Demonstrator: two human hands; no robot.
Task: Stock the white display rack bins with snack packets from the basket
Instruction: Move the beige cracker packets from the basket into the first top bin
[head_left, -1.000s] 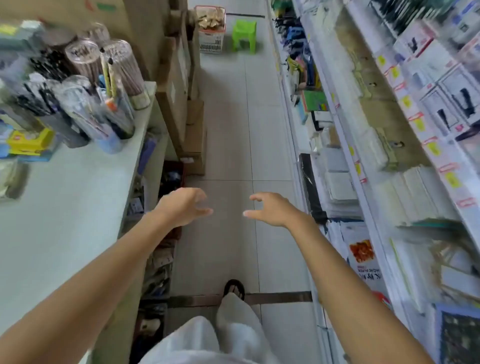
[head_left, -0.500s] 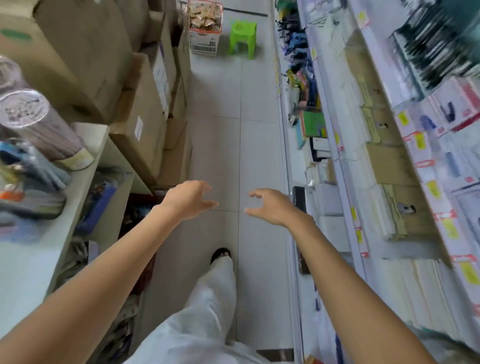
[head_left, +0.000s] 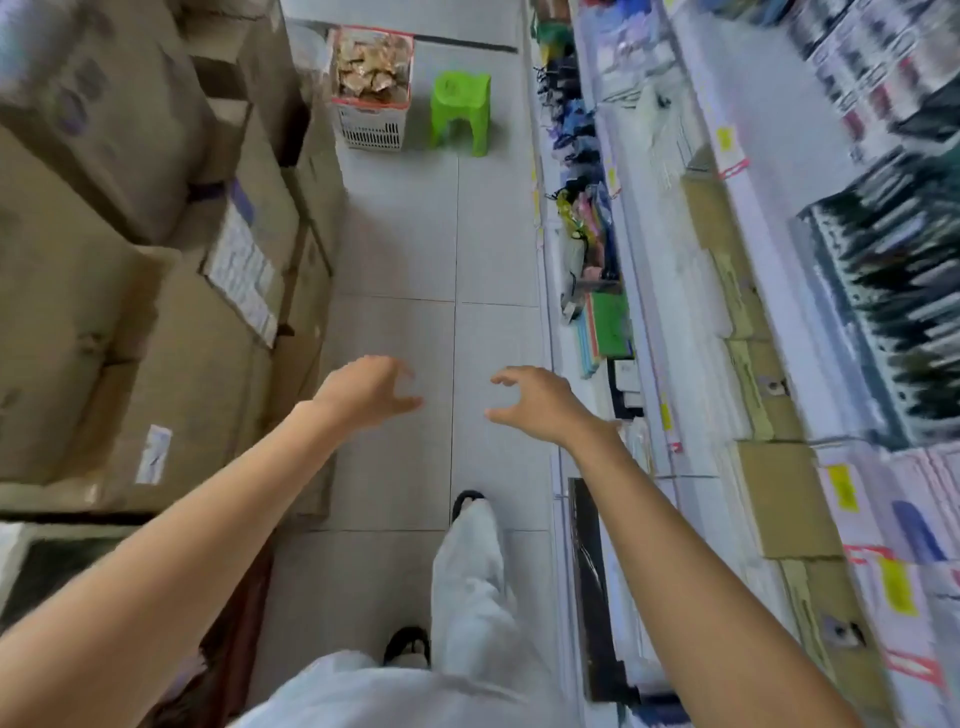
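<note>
Left grip (head_left: 366, 389) and right grip (head_left: 537, 405) hover side by side over the tiled floor (head_left: 405, 234). Both have loosely curled, spread fingers and hold nothing, and there is a gap between them.

The snack packets (head_left: 371, 65) are a brownish heap too blurred for me to read or count. They fill the basket (head_left: 370, 127), a white slatted one with a red rim that stands on the floor at the far end of the aisle, well apart from both grips and straight ahead of them. Its left side is partly cut by the cardboard boxes (head_left: 130, 312) stacked along the left. A green stool (head_left: 462, 109) stands just beside the basket on its right.

The shelves (head_left: 727, 291) on the right carry stationery and packets, smeared by motion blur. I cannot tell which part, if any, is the display rack. Below the grips I see a white trouser leg (head_left: 467, 571) and a dark sandal (head_left: 466, 500) ahead of it. My forearms run out of the picture at the bottom.
</note>
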